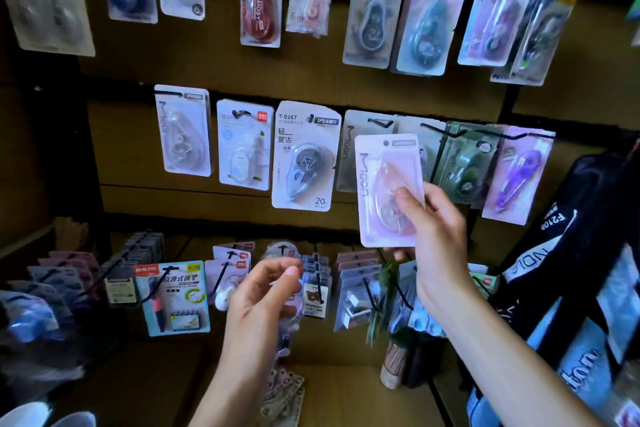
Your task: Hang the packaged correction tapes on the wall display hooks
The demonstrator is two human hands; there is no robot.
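My right hand (433, 222) grips a pink packaged correction tape (384, 184) by its lower right corner and holds it upright in front of the middle row. Just behind its top edge hangs a grey "Moon" pack on a black hook (379, 122). My left hand (266, 291) floats lower, in front of the bottom row, fingers loosely curled and nothing clearly in it. A white "T-9267" correction tape pack (304, 156) hangs left of the pink one.
Brown wall panels carry three rows of black hooks with several hung packs. Top row (259, 0) holds red, grey and pink packs. A purple pack (519, 177) hangs at right. A black bag (581, 253) crowds the right side. A cardboard box (346, 392) lies below.
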